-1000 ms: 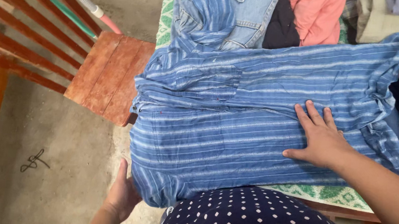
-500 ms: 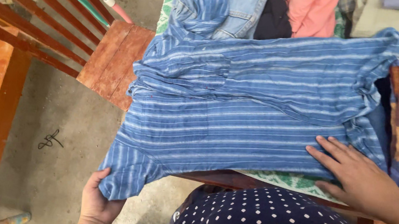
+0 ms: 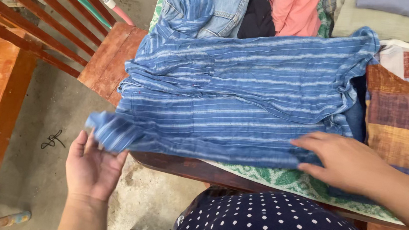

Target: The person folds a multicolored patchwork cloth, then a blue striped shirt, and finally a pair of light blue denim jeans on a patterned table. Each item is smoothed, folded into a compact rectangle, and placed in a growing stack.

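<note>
A blue striped shirt (image 3: pixel 246 99) lies spread across a wooden table (image 3: pixel 194 170) covered by a green patterned cloth (image 3: pixel 283 177). My left hand (image 3: pixel 90 169) is palm up below the table's edge, fingers apart, its fingertips touching the blurred end of the shirt's sleeve (image 3: pixel 110 131). At the shirt's lower right edge my right hand (image 3: pixel 347 163) has its fingers on top of the fabric and its thumb under the hem, pinching it. My dotted navy garment (image 3: pixel 273 226) fills the bottom of the view.
Denim (image 3: pixel 225 4), a black garment and a pink garment (image 3: pixel 294 8) are piled behind the shirt. A patchwork cushion (image 3: pixel 407 109) lies at the right. A red wooden chair (image 3: pixel 109 61) stands at the left over a concrete floor (image 3: pixel 48 130), with a hose behind it.
My left hand has let the sleeve go and opened palm up as the sleeve swung up toward the table. My right hand slid left along the hem and pinched it.
</note>
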